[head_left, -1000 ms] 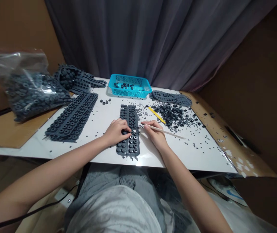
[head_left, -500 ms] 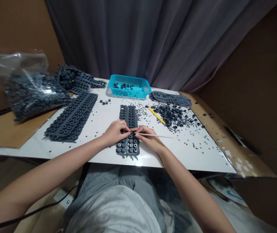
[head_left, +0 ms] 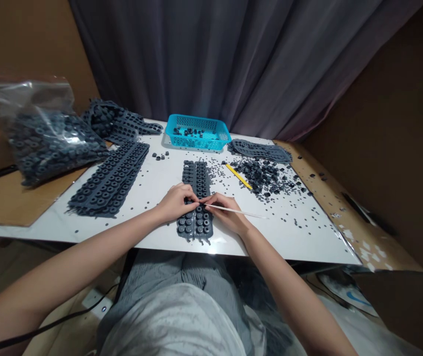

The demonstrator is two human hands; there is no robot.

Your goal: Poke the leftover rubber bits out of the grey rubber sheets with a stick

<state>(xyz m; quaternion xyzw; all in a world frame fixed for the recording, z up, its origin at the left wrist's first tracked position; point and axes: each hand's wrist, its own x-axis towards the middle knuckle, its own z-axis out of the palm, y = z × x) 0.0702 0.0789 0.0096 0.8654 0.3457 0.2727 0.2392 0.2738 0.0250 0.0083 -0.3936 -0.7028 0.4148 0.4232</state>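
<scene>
My left hand (head_left: 176,202) lies over the left side of a dark grey moulded rubber sheet (head_left: 195,226), its fingertips among the rows of round studs. My right hand (head_left: 226,213) pinches a thin pale wooden stick (head_left: 235,211), whose tip reaches the sheet next to my left fingertips. The fingertips of both hands nearly meet there. My hands hide the middle of the sheet. Whether my left hand grips the sheet is hidden.
Small dark bits are scattered over the white board (head_left: 289,232). Beyond it stand a blue plastic basket (head_left: 197,132), a yellow pencil (head_left: 238,176), a heap of loose rubber pieces (head_left: 259,175), and further rubber sheets (head_left: 107,178). A plastic bag of rubber pieces (head_left: 48,143) lies at left.
My right hand has moved left from beside the sheet to over it, close to my left hand. The stick has swung round, with its tip now at the sheet.
</scene>
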